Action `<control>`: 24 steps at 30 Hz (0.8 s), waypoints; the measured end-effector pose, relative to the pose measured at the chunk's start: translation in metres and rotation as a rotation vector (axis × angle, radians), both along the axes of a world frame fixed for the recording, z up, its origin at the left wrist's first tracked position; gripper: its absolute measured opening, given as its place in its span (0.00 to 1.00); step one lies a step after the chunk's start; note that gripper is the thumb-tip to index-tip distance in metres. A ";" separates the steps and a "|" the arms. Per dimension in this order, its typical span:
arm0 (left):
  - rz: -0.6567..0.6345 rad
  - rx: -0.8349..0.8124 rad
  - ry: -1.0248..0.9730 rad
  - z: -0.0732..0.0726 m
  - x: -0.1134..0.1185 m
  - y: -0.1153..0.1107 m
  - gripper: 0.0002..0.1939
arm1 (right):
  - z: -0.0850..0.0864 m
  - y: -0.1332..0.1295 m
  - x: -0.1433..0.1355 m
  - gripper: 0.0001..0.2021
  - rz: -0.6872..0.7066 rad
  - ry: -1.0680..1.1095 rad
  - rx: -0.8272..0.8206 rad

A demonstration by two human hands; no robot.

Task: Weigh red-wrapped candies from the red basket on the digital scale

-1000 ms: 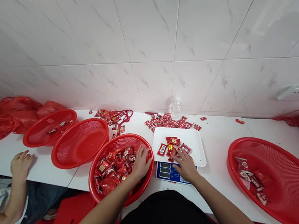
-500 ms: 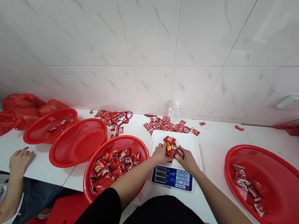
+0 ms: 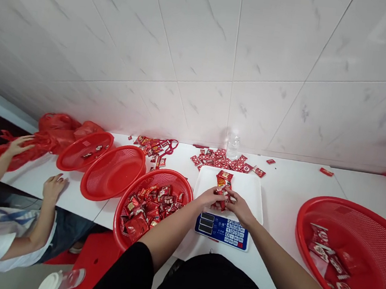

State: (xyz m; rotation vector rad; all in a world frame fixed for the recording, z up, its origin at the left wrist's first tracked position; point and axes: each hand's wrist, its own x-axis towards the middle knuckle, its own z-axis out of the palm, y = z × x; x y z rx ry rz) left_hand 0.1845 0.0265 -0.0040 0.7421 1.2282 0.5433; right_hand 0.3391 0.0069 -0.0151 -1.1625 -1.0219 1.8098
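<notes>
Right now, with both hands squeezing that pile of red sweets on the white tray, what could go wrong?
The left hand and right hand pinch the sweets from both sides, so a few might slip from the grip onto the white tray. Pressing down could upset the scale reading. The red basket overhangs the table edge; a left elbow bump might tip it.

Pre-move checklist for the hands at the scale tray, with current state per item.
1. Both hands on the packets: ok. Left hand and right hand close around the red packets.
2. Packets over the white tray: ok.
3. Scale keypad unobstructed: ok.
4. Scale reading: cannot tell, display too small.
5. Supply basket stocked: ok, many packets inside.
6. Co-worker's hand apart from tray: ok, it rests at the counter edge far left.
</notes>
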 end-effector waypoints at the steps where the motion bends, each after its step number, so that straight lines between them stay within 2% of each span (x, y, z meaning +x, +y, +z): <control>1: 0.031 -0.015 -0.034 0.001 0.000 -0.002 0.28 | 0.004 0.001 -0.001 0.31 0.002 0.003 0.018; 5: 0.136 -0.083 -0.178 0.007 0.003 -0.007 0.27 | 0.017 0.004 -0.007 0.27 0.015 -0.053 0.108; 10: 0.141 -0.243 -0.221 0.007 0.004 -0.014 0.17 | 0.027 -0.004 -0.016 0.28 -0.002 -0.145 0.174; 13: 0.123 -0.280 -0.317 0.008 -0.013 -0.025 0.15 | 0.035 -0.013 -0.021 0.32 0.082 -0.023 0.069; 16: 0.221 -0.294 -0.359 0.011 -0.038 -0.036 0.13 | 0.038 -0.009 -0.023 0.29 0.184 -0.004 0.036; 18: 0.307 -0.302 -0.369 0.014 -0.054 -0.042 0.13 | 0.033 0.004 -0.025 0.25 0.154 -0.176 0.106; 21: 0.359 -0.302 -0.419 0.021 -0.074 -0.050 0.12 | 0.016 0.031 -0.031 0.28 0.052 -0.641 0.351; 24: 0.388 -0.301 -0.431 0.027 -0.090 -0.058 0.12 | -0.003 0.051 -0.040 0.36 0.142 -1.020 0.555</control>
